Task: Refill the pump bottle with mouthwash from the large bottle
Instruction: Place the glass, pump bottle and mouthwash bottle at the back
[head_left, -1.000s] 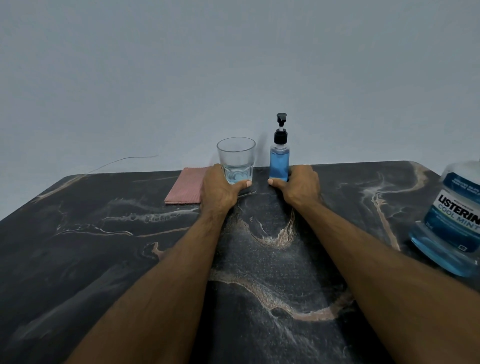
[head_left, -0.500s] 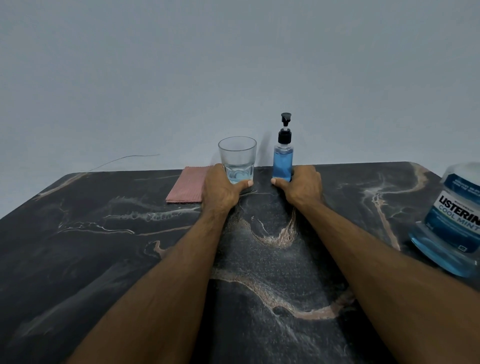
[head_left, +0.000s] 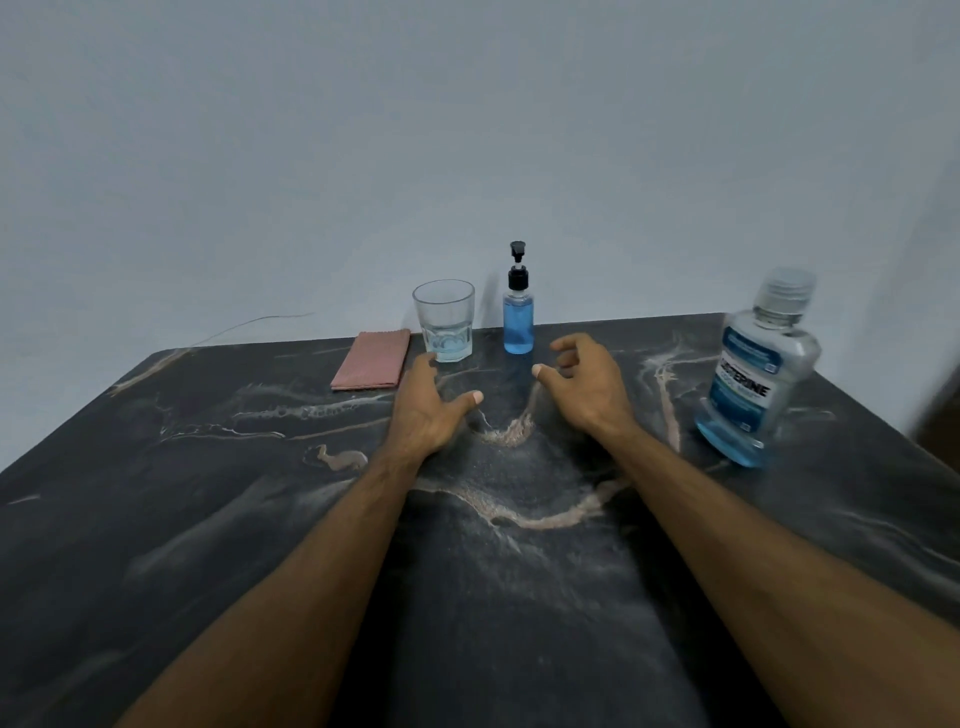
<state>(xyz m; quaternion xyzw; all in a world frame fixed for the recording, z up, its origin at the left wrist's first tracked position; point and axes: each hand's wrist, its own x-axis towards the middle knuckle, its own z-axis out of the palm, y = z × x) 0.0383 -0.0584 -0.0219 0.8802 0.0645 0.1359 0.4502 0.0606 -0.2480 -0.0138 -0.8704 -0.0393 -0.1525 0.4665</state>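
A small clear pump bottle (head_left: 518, 323) with a black pump head stands upright at the table's far edge, nearly full of blue liquid. The large Listerine mouthwash bottle (head_left: 756, 375) stands at the right with its cap on and a low level of blue liquid. My left hand (head_left: 428, 405) hovers just in front of a glass, fingers spread and holding nothing. My right hand (head_left: 582, 384) hangs in front of the pump bottle, fingers loosely curled, apart from it and empty.
A clear glass tumbler (head_left: 444, 320) with a little pale liquid stands left of the pump bottle. A folded pink cloth (head_left: 372, 359) lies left of the glass. The dark marble table (head_left: 208, 493) ends at a grey wall behind them.
Both hands have let go, the left of the glass and the right of the pump bottle, and have drawn back toward me. The view has shifted, showing the whole large bottle.
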